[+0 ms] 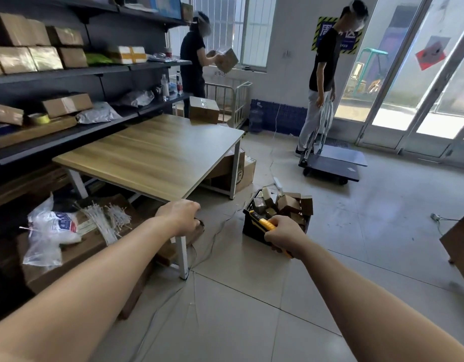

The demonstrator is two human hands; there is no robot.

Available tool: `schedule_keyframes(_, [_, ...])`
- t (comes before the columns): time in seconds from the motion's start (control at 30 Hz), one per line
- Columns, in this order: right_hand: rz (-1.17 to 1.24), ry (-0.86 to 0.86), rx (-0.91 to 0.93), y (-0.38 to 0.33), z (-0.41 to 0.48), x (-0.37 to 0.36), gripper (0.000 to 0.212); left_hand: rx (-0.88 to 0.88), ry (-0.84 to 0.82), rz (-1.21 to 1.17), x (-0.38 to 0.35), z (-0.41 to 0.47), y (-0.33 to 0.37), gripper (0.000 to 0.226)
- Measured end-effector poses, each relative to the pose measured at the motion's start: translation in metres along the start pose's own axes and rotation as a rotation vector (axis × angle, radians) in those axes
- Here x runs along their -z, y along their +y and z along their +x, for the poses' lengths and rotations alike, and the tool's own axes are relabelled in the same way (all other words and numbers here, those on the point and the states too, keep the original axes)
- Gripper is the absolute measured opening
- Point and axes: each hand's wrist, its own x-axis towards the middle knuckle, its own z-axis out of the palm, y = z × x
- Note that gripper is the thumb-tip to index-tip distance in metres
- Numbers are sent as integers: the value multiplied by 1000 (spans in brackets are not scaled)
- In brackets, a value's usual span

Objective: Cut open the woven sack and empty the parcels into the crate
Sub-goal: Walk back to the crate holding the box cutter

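Head view, and both arms are out in front: the right grip (283,235) is wrapped tight round a yellow-and-black utility knife (263,222), whose tip pokes out up and to the left of the knuckles. Right behind that grip, touching it in this view, sits the black crate (251,229) on the tiled floor (251,296), heaped with brown cardboard parcels (288,203) that rise above its rim. Across to the left, the left grip (180,216) hangs palm down at the near corner of the wooden table (152,152), fingers curled downward; whether it is clasping the corner or anything under it I cannot tell. Further left of that grip, low under the table, lies a white plastic bag (51,228) with a blue and red print, and a bundle of pale cable ties (105,218) lies between bag and grip. Well beyond the left grip, a person in black (193,61) holds a cardboard box (227,60) by the shelves (108,71). Far beyond the right grip, another person (322,74) stands at a folding platform cart (332,165).
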Motion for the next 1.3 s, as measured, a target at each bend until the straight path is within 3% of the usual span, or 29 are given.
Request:
schedule_keyframes(0.37, [-83,-135,57,-50,208,21,26,143,-48,-33,11,174,-15,43])
schedule_keyframes(0.57, [-75,-231,132,-89,296,14,34,239,-71,-30,16,242,-39,46])
schedule_keyframes(0.83, [-84,-334,206,-141,399,-31,32,315,-115,-83,2,327,-99,50])
schedule_keyframes(1.1, [-289,-385,275,-201,503,-92,56,401,-129,-113,-1,410,-177,44])
schedule_keyframes(1.3, [-354,-366,310,-214,558,-136,48,489,-151,-157,-12,445,-211,41])
